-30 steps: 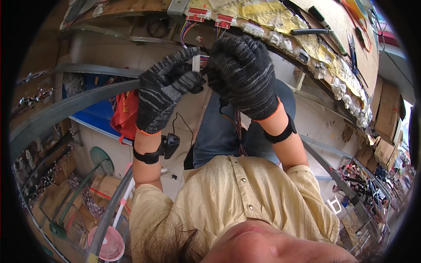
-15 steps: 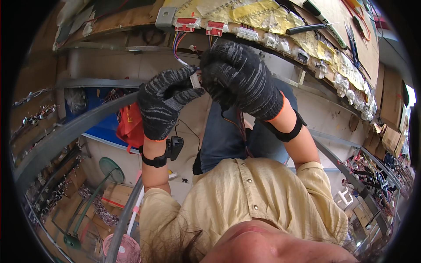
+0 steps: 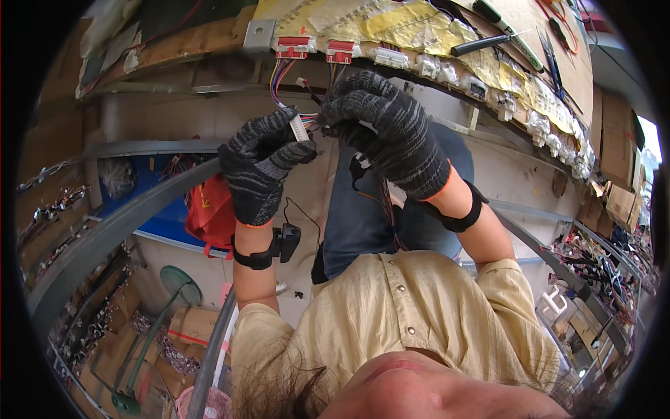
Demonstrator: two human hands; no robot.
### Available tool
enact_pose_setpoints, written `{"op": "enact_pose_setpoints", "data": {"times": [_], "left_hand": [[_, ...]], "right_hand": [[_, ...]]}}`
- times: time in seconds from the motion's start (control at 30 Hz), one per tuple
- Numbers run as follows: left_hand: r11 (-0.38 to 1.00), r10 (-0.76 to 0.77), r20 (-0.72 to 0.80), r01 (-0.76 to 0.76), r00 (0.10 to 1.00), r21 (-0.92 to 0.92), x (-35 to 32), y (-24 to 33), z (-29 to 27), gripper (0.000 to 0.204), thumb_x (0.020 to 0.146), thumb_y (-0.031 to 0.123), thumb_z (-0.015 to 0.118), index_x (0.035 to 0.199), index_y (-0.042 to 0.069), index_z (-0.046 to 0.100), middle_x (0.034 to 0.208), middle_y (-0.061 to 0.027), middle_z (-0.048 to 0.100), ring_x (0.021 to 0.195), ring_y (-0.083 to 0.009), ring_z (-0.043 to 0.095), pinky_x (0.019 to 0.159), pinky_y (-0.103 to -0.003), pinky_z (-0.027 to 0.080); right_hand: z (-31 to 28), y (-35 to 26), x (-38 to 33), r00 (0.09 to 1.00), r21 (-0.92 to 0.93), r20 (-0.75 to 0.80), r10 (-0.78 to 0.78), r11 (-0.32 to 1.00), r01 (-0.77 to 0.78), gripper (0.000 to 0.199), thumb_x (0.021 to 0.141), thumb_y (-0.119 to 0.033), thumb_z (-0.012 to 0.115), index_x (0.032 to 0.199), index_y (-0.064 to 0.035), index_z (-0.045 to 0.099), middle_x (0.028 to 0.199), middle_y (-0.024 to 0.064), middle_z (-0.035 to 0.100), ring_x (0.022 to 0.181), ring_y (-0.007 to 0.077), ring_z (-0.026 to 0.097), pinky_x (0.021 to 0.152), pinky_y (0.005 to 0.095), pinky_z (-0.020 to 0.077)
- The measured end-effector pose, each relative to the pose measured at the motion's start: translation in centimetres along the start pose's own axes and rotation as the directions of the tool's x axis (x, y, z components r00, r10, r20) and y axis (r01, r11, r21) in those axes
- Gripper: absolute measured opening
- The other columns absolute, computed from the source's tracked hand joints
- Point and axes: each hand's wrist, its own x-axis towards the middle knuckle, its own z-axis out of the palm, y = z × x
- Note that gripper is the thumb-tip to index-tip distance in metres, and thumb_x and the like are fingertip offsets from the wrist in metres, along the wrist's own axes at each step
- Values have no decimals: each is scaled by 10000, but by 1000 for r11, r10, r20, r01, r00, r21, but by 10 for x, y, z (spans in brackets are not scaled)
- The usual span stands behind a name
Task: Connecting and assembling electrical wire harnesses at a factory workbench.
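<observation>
Hands [image 3: 256, 167] [image 3: 392, 133], two; white connector [image 3: 299, 128] in left, one

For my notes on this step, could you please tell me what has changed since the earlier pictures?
The white connector has tilted, its upper end leaning further left; the right hand has turned, so more of the coloured wires show. The left hand keeps its grip on the connector; the red connectors stay put.

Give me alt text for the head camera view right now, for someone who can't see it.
A person's gloved left hand pinches a white connector with colored wires, while the gloved right hand curls close beside it. Beyond the hands, red connectors and pale connectors line the edge of a board.
</observation>
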Motion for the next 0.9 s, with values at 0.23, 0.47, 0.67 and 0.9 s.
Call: {"op": "enact_pose_setpoints", "data": {"times": [0.23, 0.47, 0.67, 0.9], "left_hand": [[963, -95, 6, 93, 995, -252, 0, -10, 7, 400, 722, -6, 761, 1100, -8, 629, 907, -89, 675, 772, -139, 638, 693, -279, 548], [956, -78, -23, 68, 997, -284, -1, -17, 9, 396, 745, 0, 744, 1120, -7, 615, 922, -85, 674, 782, -148, 640, 709, -286, 545], [965, -71, -40, 59, 997, -256, 0, -15, 10, 382, 752, -19, 727, 1118, -3, 618, 902, -79, 670, 769, -145, 633, 696, -286, 539], [941, -92, -36, 75, 995, -329, 2, -16, 12, 385, 762, -16, 721, 1132, -6, 615, 911, -91, 671, 755, -149, 630, 694, -292, 540]], "right_hand": [[5, 8, -8, 998, 177, -33, 52, 983, -45, 211, 734, 10, 714, 925, -68, 667, 941, 96, 607, 882, 250, 610, 770, 348, 505], [13, 9, -6, 994, -104, -61, -95, 991, 89, 212, 691, -27, 710, 886, -58, 634, 922, 100, 596, 837, 304, 597, 736, 373, 502], [16, 13, -6, 992, -103, -96, -81, 992, 71, 246, 669, -31, 717, 895, -71, 629, 994, 116, 585, 949, 309, 583, 787, 380, 492], [10, 17, -1, 980, -265, -115, -159, 956, 124, 232, 697, -86, 743, 909, -64, 652, 998, 105, 614, 936, 311, 589, 777, 395, 498]]}}
